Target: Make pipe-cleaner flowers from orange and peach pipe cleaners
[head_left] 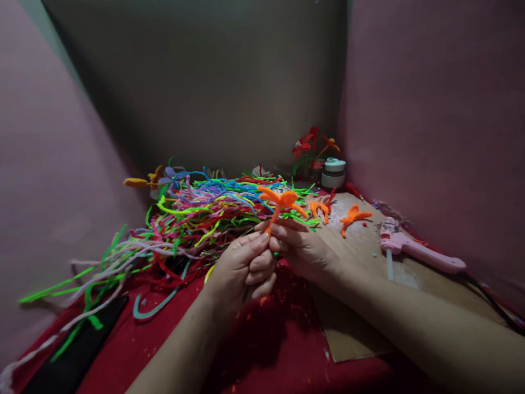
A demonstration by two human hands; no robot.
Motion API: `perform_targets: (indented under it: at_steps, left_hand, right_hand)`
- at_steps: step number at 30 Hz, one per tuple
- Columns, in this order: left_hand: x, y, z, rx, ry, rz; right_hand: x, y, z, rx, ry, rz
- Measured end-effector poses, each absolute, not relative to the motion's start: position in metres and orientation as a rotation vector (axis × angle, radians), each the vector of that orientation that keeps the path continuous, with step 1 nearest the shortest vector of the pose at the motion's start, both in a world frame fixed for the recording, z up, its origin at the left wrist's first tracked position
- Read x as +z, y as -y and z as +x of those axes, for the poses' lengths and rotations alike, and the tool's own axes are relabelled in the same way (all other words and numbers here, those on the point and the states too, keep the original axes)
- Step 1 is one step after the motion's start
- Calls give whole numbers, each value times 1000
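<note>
Between my two hands an orange pipe-cleaner flower (281, 200) stands upright, petals on top. My left hand (252, 262) pinches the lower end of its stem. The fingertips of my right hand (301, 246) close on the same stem just above and to the right. Two more orange pipe-cleaner pieces lie to the right: a bent one (319, 210) and a star-shaped one (353, 218). Behind my hands spreads a large heap of coloured pipe cleaners (221, 205).
A pink hot glue gun (422, 251) rests on a brown board (353, 334) at the right. A mint-lidded jar (333, 174) and red flowers (305, 145) stand at the back. Red cloth (266, 350) covers the table; a black flat object (77, 350) lies at left.
</note>
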State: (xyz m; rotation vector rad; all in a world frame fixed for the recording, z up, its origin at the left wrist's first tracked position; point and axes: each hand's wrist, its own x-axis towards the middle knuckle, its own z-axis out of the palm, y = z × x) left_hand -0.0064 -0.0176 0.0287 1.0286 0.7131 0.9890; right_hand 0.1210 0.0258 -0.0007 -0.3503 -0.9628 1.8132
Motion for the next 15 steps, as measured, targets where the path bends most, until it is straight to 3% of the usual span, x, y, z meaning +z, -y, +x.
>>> perform_targets:
  at_steps: [8, 15]
  left_hand:
    - [9, 14, -3, 1151, -1644, 2290]
    - [4, 13, -9, 932, -1934, 2797]
  right_hand:
    - [-6, -28, 119, 1698, 871, -471]
    - [-10, -27, 118, 1644, 895, -512]
